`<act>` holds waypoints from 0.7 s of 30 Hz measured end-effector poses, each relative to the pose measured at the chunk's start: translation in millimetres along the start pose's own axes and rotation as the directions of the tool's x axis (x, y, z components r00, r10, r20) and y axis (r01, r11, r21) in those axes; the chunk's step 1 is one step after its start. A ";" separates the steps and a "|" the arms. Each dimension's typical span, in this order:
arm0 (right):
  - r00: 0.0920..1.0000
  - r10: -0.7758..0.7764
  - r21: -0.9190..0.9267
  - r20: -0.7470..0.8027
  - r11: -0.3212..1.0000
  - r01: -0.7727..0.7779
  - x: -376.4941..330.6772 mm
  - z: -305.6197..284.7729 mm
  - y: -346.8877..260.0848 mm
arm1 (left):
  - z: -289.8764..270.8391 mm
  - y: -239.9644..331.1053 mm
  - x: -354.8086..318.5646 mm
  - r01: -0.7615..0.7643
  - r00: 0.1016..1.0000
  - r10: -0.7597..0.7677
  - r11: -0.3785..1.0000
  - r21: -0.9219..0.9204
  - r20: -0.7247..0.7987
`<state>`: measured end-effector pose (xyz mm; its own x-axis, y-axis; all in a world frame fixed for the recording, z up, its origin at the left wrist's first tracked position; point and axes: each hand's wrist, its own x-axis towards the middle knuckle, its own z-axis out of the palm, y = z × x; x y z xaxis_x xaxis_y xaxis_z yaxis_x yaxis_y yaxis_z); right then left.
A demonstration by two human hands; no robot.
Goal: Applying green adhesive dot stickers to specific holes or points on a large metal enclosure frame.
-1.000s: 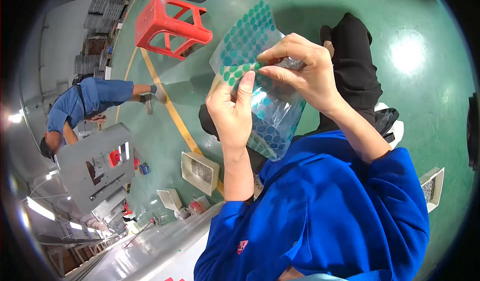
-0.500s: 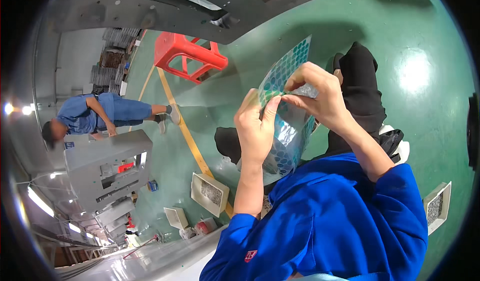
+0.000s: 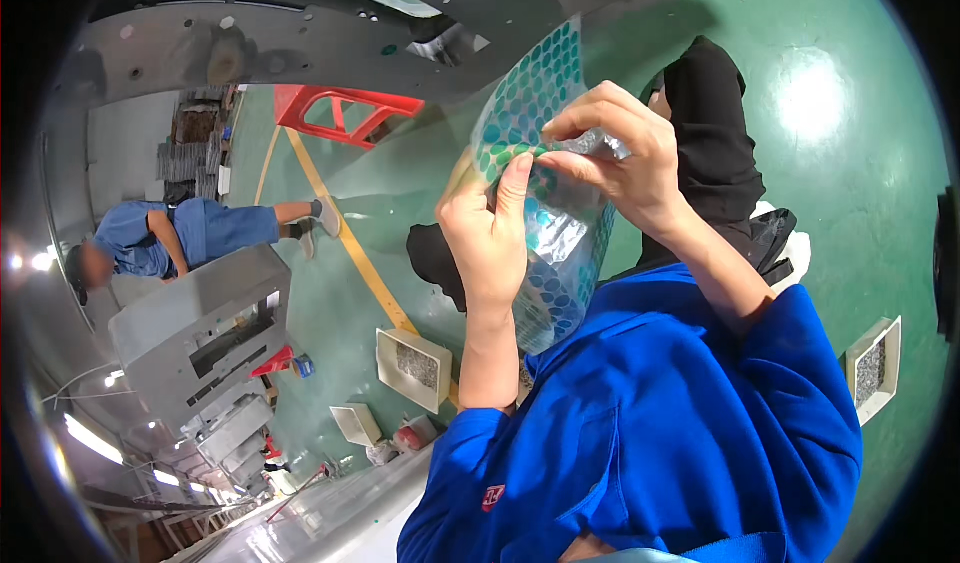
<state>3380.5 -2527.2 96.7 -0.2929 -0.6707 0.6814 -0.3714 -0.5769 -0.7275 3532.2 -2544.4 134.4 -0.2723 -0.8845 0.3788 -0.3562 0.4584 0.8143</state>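
Observation:
A clear, flexible sheet of round teal and green stickers [image 3: 541, 75] is held up in front of my body, its lower part bending toward my lap. My left hand [image 3: 485, 233] grips the sheet's left edge, with the thumb on its face and the fingers behind. Across from it, my right hand [image 3: 630, 158] is closed in a pinch at a row of green dots, close to my left thumb tip. Crinkled, shiny clear film shows under the right fingers. Whether a single sticker is between those fingertips cannot be made out.
A large grey metal panel [image 3: 300, 48] spans the top. Beyond are a red stool [image 3: 345, 113] and a person in blue [image 3: 190, 233] beside a grey housing [image 3: 200, 328]. Bins of small metal parts stand left [image 3: 413, 368] and right [image 3: 873, 368].
Both hands and the sheet have shifted left and slightly up in the picture, still in the same grip. The grey panel covers more of the top, and the stool sits farther left.

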 end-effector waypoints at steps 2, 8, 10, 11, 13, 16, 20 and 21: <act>1.000 -0.029 -0.001 0.004 1.000 0.029 -2.7 -1.6 2.6 | 1.2 0.2 0.6 -0.071 0.997 0.071 0.997 0.026 0.013; 0.992 0.071 0.107 0.101 0.991 -0.082 0.2 -12.7 -4.5 | 4.0 3.9 9.0 -0.190 0.977 0.189 0.982 -0.005 0.095; 0.987 0.091 0.116 0.136 0.988 -0.107 0.5 -15.2 -2.0 | 6.5 3.9 11.5 -0.250 0.964 0.247 0.968 0.016 0.098; 0.984 0.097 0.118 0.152 0.986 -0.116 1.8 -17.2 -1.0 | 7.3 3.8 12.6 -0.254 0.962 0.250 0.967 0.026 0.109; 0.981 0.118 0.106 0.156 0.985 -0.135 2.0 -18.9 -2.0 | 7.8 2.0 14.2 -0.264 0.958 0.256 0.964 0.045 0.133; 0.973 0.151 0.098 0.172 0.981 -0.170 4.5 -22.0 -4.2 | 10.3 2.4 18.4 -0.219 0.966 0.215 0.976 0.010 0.145; 0.992 0.074 0.046 0.098 0.996 -0.079 6.5 -27.6 0.3 | 14.2 4.8 23.4 -0.219 0.960 0.222 0.975 -0.036 0.171; 0.991 0.090 0.048 0.101 0.994 -0.095 6.0 -29.6 0.0 | 15.6 5.9 24.9 -0.218 0.958 0.223 0.975 -0.045 0.179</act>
<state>3352.6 -2517.5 103.2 -0.2350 -0.7634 0.6017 -0.2993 -0.5321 -0.7920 3509.3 -2562.3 141.8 -0.5004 -0.7300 0.4655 -0.2479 0.6359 0.7309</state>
